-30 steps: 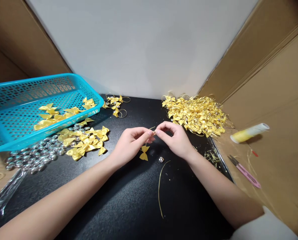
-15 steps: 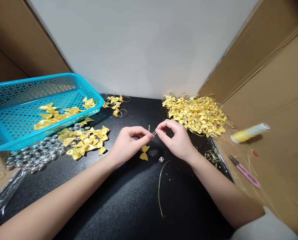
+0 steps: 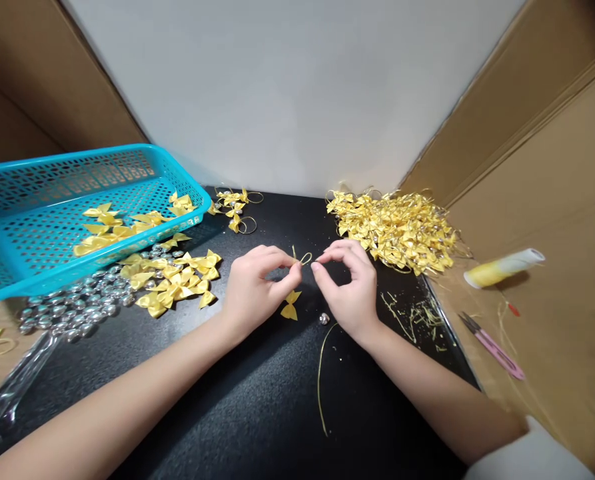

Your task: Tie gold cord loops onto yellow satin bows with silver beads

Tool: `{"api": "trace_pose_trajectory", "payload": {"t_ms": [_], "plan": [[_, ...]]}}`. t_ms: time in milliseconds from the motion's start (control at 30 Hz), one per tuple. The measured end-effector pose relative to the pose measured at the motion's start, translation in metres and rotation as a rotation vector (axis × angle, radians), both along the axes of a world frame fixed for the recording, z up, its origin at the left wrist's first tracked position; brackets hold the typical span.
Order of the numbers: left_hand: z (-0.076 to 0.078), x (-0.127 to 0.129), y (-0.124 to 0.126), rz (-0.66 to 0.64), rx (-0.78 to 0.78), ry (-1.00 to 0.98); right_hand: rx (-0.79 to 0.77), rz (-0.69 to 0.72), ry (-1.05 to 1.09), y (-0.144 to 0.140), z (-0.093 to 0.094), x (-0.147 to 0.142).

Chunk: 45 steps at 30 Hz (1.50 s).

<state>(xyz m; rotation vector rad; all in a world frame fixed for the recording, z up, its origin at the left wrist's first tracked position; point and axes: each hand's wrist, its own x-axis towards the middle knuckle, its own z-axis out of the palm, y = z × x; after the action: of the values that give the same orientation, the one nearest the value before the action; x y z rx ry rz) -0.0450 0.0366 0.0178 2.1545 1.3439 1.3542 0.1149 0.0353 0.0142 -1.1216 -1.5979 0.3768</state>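
A: Right at the centre, a thin gold cord [image 3: 303,257] is pinched between both hands above the black table [image 3: 257,400], and it now curls into a small loop where a moment ago it ran as a short straight stub.

B: And the yellow bow [image 3: 290,305] hangs just under the left hand [image 3: 254,290], threaded on that cord. The thumb and forefinger are closed on the cord, the other fingers curled in.

A: The right hand [image 3: 347,287] has pinched the loop's other end, fingertips tight together, palm half open. The loop forming suggests a knot is being made.

B: Just beside the bow, a small silver bell [image 3: 322,319] lies on the table, with a loose length of gold cord [image 3: 320,380] trailing toward the camera.

A: Further out: loose bows [image 3: 177,283] and silver beads [image 3: 72,307] to the left under the blue basket [image 3: 7,267], a heap of finished bows [image 3: 397,230] on the right, then a spool [image 3: 504,267] and snips [image 3: 492,345] on the cardboard.
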Motion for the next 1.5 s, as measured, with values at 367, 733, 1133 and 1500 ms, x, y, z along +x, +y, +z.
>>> {"api": "trace_pose_trajectory", "payload": {"t_ms": [367, 733, 1133, 1500], "plan": [[-0.007, -0.004, 0.001, 0.048, 0.199, 0.255, -0.196, 0.165, 0.056, -0.004, -0.011, -0.007], [-0.006, -0.005, 0.002, 0.041, 0.292, 0.372, -0.326, 0.233, 0.253, -0.001, -0.015, -0.008], [-0.004, -0.005, 0.003, 0.047, 0.235, 0.342, -0.451, 0.351, 0.390, -0.002, -0.020, -0.011], [0.003, -0.003, 0.002, 0.031, -0.176, -0.062, -0.398, 0.399, 0.380, -0.005, -0.022, -0.012]]}}
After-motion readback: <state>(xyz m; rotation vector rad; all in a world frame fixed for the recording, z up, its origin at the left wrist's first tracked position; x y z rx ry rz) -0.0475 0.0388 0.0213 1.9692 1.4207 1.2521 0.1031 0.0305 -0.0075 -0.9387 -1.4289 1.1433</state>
